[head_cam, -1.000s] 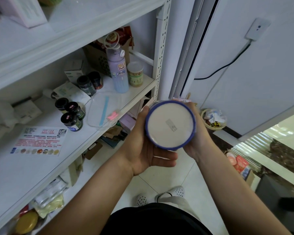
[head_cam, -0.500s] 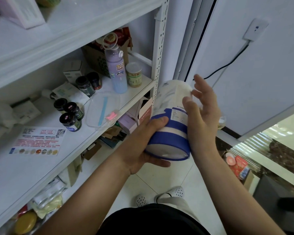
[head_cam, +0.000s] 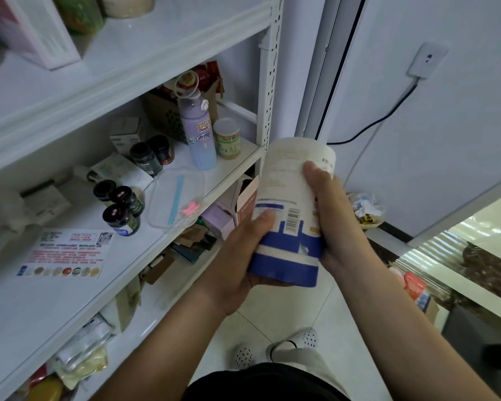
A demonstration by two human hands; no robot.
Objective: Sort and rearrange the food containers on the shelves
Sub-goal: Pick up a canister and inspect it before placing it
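Note:
A tall white and blue cylindrical canister [head_cam: 289,209] is held in front of me, just right of the white shelf unit [head_cam: 162,227]. My left hand [head_cam: 240,256] grips its blue lower end from the left and below. My right hand [head_cam: 334,218] wraps its right side, thumb laid across the white upper part. The canister leans slightly, its far end pointing up and away; a barcode faces me. On the middle shelf stand a lilac water bottle [head_cam: 198,134], a small yellow-labelled jar [head_cam: 228,138] and several dark jars [head_cam: 122,209].
A clear flat lid [head_cam: 175,195] and a printed leaflet [head_cam: 67,253] lie on the middle shelf. Boxes and packets fill the lower shelves [head_cam: 185,244]. A small bin [head_cam: 366,211] sits on the floor by the wall. My feet [head_cam: 275,348] are below on white tiles.
The canister has turned from base-toward-me to nearly upright side-on. My right hand, open beside it half a second ago, now wraps its side. The view shifted slightly upward.

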